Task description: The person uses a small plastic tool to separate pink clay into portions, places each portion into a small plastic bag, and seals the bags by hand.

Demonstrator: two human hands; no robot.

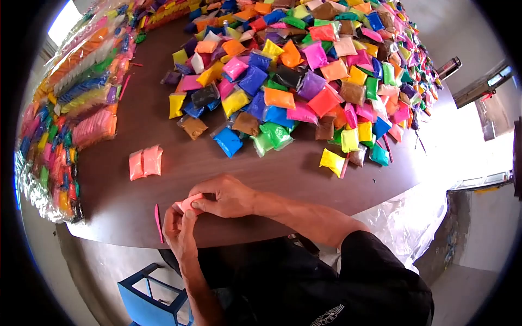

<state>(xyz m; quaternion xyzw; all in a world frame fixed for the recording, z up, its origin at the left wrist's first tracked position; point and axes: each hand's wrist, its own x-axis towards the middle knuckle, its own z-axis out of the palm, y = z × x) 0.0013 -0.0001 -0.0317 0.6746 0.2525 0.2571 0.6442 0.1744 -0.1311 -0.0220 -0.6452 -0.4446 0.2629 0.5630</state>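
Observation:
Near the table's front edge, my left hand (181,231) and my right hand (225,198) meet around a small salmon-pink packet (190,203). Fingers and thumbs of both hands pinch it from either side, covering part of it. Two similar salmon-pink packets (145,162) lie side by side on the brown table (114,198), just beyond my hands and to the left. A thin pink stick (158,223) rests on the table left of my left hand.
A large heap of colourful packets (280,98) covers the table's far middle and right. Stacked packets in clear plastic (87,81) line the left edge. A yellow packet (331,161) lies right of centre. A blue stool (152,296) stands below the front edge.

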